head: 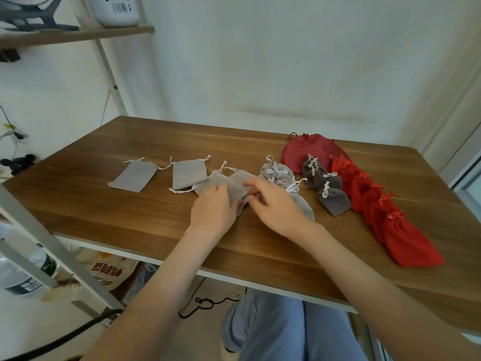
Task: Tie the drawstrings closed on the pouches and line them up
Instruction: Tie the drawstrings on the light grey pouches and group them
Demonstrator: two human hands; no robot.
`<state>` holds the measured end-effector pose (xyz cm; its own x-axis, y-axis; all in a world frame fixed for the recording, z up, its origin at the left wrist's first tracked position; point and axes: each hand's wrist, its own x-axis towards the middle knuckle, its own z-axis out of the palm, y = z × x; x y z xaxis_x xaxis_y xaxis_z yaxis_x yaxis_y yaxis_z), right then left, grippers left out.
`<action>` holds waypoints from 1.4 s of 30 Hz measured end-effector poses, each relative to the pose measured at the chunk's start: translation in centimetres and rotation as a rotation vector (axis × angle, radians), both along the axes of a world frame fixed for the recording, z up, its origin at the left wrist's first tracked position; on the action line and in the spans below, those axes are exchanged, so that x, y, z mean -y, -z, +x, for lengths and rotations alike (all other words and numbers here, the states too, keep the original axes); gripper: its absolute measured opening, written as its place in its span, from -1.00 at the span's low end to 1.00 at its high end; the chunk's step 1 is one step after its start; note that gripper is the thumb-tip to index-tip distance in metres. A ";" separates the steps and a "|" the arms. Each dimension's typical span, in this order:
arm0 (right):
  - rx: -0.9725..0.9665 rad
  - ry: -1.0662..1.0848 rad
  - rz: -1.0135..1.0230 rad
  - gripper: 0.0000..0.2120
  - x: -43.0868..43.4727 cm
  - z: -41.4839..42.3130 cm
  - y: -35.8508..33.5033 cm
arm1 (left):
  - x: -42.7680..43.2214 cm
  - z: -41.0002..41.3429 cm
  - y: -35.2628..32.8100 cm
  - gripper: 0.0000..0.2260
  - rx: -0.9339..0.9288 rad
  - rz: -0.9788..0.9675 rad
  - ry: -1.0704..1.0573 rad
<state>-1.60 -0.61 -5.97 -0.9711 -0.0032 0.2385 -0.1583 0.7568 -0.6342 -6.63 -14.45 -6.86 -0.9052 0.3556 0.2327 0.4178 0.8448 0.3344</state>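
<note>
White wall and a metal-framed shelf (78, 32) back a wooden worktop (156, 230), where the pouches lie in a loose spread from left to right.

The step in hand looks like taking up the next untied pouch. The left hand (214, 204) lies palm down with fairly straight fingers, pressing on 2 overlapping light grey pouches near the middle of the worktop. The right hand (273, 201) reaches to the upper pouch (239, 182), index finger stretched onto the cloth and the other fingers curled at its near edge. Whether that grip actually pinches the fabric I cannot tell. The white drawstrings (229, 169) trail loose at the far end, away from both hands.

The next move probably calls for sliding the upper pouch free of the one beneath. Both cords then need finding at the far end, the mouth drawing shut, and a bow tying before the pouch joins the tied grey ones.

Counted:
- Untied light grey: 4, the 2 under the hands plus 2 flat pouches (132, 175) apart at the left.
- Tied light grey stack (276, 173), just beside the right hand: at least 4, overlapped too much to be sure.
- Dark grey tied pouches (334, 201): 3 or 4.
- Bright red tied pouches (411, 246): about 6, in an overlapping line.
- Larger dark red pouch (309, 152): 1, behind the rest.
</note>
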 end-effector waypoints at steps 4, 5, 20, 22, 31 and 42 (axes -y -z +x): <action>0.011 0.010 -0.041 -0.68 0.3 0.3 -0.4 | 0.1 -0.1 -0.3 -0.81 -0.087 -0.071 0.006; 0.014 0.019 -0.067 -0.68 0.3 0.3 -0.4 | 0.1 0.2 -0.5 -0.83 -0.161 -0.083 -0.017; 0.066 0.129 -0.922 -0.65 -3.7 1.8 -2.5 | -2.9 2.2 -1.0 -0.71 -0.439 0.531 0.489; 0.031 0.052 -0.966 -0.68 -4.3 2.8 -2.4 | -4.0 2.2 -1.3 -0.69 -0.293 0.691 0.282; -0.061 0.038 -0.935 -0.75 -6.9 4.6 -0.1 | -6.6 1.8 0.0 -0.53 0.018 0.747 0.216; -0.224 0.237 -0.727 -0.77 -6.6 3.9 0.7 | -6.7 1.2 0.3 -0.53 0.105 0.819 0.117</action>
